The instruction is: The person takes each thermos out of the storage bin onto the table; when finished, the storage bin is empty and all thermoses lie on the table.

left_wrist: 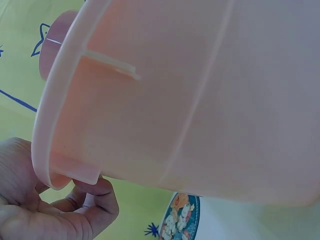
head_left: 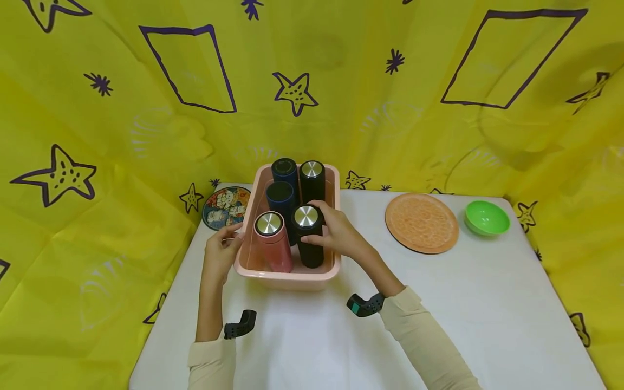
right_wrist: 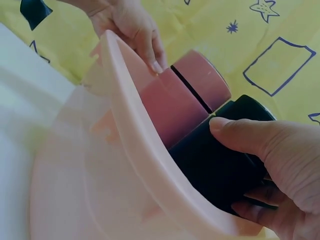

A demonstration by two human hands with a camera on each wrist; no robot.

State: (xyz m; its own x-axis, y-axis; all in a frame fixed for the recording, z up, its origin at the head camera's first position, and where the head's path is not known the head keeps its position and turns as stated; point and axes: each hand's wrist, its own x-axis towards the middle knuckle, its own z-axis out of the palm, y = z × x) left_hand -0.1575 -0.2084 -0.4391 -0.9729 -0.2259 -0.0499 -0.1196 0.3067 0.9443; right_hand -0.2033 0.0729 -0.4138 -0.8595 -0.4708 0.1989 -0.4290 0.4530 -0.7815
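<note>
A pink plastic tub (head_left: 292, 283) stands on the table with several thermos bottles upright in it. My left hand (head_left: 219, 253) holds the tub's left rim, thumb above and fingers curled below, as the left wrist view shows. My right hand (head_left: 338, 232) grips a black thermos bottle (head_left: 310, 255) with a silver lid top at the tub's front right. Beside it leans a pink thermos bottle (head_left: 275, 250). Behind are a dark blue bottle (head_left: 280, 196), another dark blue bottle (head_left: 285, 169) and a second black bottle (head_left: 313, 187). Their lower parts are hidden.
A round patterned plate (head_left: 219, 211) lies left of the tub, partly behind it. To the right are a round orange-brown mat (head_left: 421, 223) and a green bowl (head_left: 486, 218). A yellow curtain (head_left: 341, 141) closes off the table's (head_left: 312, 336) back and sides.
</note>
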